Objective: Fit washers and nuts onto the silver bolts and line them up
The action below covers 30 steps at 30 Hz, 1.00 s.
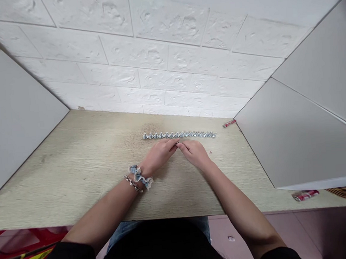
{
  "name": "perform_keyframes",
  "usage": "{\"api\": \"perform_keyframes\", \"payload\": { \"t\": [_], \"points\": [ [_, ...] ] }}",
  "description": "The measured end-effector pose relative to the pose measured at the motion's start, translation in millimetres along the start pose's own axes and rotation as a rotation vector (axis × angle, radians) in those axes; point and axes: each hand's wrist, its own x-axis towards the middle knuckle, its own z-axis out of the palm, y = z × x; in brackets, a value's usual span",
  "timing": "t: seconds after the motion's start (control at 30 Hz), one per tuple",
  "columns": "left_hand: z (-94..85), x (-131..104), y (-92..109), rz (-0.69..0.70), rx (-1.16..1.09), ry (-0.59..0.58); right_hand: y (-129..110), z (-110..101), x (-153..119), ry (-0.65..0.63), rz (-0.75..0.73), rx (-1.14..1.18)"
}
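Head view showed the left hand (159,151) and the right hand (194,152) meeting at their fingertips, just on the near side of a row of metal screws (177,135) that ran left to right across the table (83,167). Their fingers were curled and pinched; whether they grasped anything could not be told. One red cylinder (229,123) lay far right.

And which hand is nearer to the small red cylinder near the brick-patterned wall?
Right. The right hand is left of the red cylinder and lower in the view; the left hand is farther left.
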Motion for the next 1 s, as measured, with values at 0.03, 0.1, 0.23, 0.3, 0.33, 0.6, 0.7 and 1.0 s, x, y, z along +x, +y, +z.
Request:
{"api": "perform_keyframes", "payload": {
  "t": [0.03,0.1,0.23,0.3,0.33,0.6,0.7,1.0],
  "points": [
    [-0.6,0.1,0.1,-0.009,-0.001,0.001,-0.4,-0.9,-0.1,0.004,0.020,-0.002],
    [-1.9,0.3,0.2,-0.031,-0.004,-0.002,-1.2,-2.4,-0.4,0.040,0.049,0.025],
    [-4.0,0.7,0.5,-0.079,-0.007,-0.011,-0.9,-1.0,-0.4,0.141,0.007,0.117],
    [-4.4,0.9,0.5,-0.089,-0.012,-0.015,0.2,1.9,-0.2,0.183,-0.060,0.116],
    [-4.4,1.0,0.4,-0.090,-0.014,-0.019,0.7,3.4,0.0,0.194,-0.094,0.109],
    [-2.3,0.8,-0.9,-0.056,-0.043,-0.016,2.8,5.9,0.9,0.158,-0.136,0.093],
    [-1.0,0.3,-1.6,-0.036,-0.043,-0.010,2.6,4.8,0.5,0.130,-0.108,0.097],
    [0.1,-0.6,-1.3,-0.010,-0.017,-0.042,-0.9,1.1,0.4,0.040,0.009,0.130]
  ]
}}
